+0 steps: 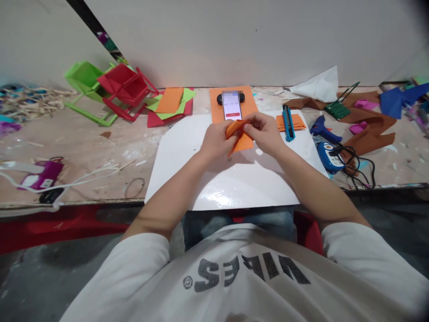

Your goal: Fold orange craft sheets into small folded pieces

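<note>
Over the white board I grip a folded orange sheet, which looks like felt or soft paper. My left hand is closed on its left side, the fingers partly behind the fold. At its upper right edge my right hand pinches the sheet between thumb and fingers. The sheet is bent over at the top, and a flat corner hangs below. Just beyond my hands a phone with a lit screen leans on a dark object, on a larger orange sheet.
Right of my hands, a blue box cutter lies on orange pieces. Farther right are a glue gun, a blue device with black cables, and brown strips. Small red and green chairs stand at left.
</note>
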### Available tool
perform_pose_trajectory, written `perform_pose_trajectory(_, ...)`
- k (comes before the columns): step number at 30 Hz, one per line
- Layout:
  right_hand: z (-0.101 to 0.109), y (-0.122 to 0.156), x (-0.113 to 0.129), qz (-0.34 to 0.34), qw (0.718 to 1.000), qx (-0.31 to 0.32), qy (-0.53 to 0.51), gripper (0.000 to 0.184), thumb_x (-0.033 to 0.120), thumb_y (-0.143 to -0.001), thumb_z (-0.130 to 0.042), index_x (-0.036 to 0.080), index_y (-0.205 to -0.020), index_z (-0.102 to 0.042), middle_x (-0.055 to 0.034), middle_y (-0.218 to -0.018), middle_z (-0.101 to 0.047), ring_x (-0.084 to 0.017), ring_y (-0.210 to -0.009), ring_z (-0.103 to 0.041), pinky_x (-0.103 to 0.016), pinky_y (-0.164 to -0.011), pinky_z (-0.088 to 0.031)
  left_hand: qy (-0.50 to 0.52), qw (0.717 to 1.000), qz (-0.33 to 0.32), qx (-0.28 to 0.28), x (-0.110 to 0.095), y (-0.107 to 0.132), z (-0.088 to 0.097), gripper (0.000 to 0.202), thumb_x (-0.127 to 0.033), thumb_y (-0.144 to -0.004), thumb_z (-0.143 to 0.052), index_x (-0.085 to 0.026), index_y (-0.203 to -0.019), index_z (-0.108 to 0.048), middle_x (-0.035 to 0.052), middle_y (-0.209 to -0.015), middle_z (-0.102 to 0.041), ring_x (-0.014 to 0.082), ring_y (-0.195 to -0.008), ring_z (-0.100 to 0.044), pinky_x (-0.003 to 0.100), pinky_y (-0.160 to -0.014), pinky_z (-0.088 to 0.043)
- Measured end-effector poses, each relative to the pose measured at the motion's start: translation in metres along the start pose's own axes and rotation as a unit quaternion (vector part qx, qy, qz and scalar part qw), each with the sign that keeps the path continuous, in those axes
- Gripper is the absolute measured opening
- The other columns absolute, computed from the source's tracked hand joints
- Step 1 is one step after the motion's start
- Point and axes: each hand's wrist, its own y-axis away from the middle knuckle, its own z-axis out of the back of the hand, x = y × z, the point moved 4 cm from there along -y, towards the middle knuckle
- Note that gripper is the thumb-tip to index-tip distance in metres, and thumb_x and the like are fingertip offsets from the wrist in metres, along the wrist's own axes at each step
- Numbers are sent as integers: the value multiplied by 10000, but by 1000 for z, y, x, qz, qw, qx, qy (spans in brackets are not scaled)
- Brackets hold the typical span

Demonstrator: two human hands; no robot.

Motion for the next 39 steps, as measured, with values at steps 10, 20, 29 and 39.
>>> perform_pose_trajectory(10, 4, 1, 5, 24, 998, 4, -58, 569, 771, -978, -881, 374, -1367, -758, -52, -1265, -766, -251, -1167, -765, -371, -929, -706, 77, 992, 4, -101, 7, -5, 6, 100, -287, -856, -858, -209, -892, -807, 12, -808, -668, 219, -791, -626, 369, -787, -537)
perform_pose_trajectory(20, 18, -4, 21, 170, 975, 77, 121, 284, 610, -1047, -806, 336, -1104, -861, -102, -1172, -791, -301, -1080, -738, -483, -954, -660, 102, 994, 34, -35, 13, -9, 6, 207, -330, -798, -932, -198, -941, -864, 40, -891, -793, 250, -862, -739, 375, -797, -624)
perform_pose_trajectory(29, 25, -3, 27, 199, 957, 118, 175, 91, 349, -995, -796, 311, -979, -877, -80, -1110, -869, -285, -1011, -783, -449, -886, -636, 126, 987, 92, 43, 22, -13, 12, 374, -366, -741, -1083, -172, -985, -877, 105, -943, -827, 322, -881, -806, 428, -779, -691)
perform_pose_trajectory(39, 12, 0, 14, 110, 993, 22, 31, 478, 750, -943, -942, 307, -1100, -854, -65, -1092, -847, -253, -978, -794, -457, -951, -715, 152, 985, 76, 12, 21, -10, 6, 372, -360, -726, -1122, -178, -952, -891, 62, -864, -815, 261, -808, -783, 393, -753, -687)
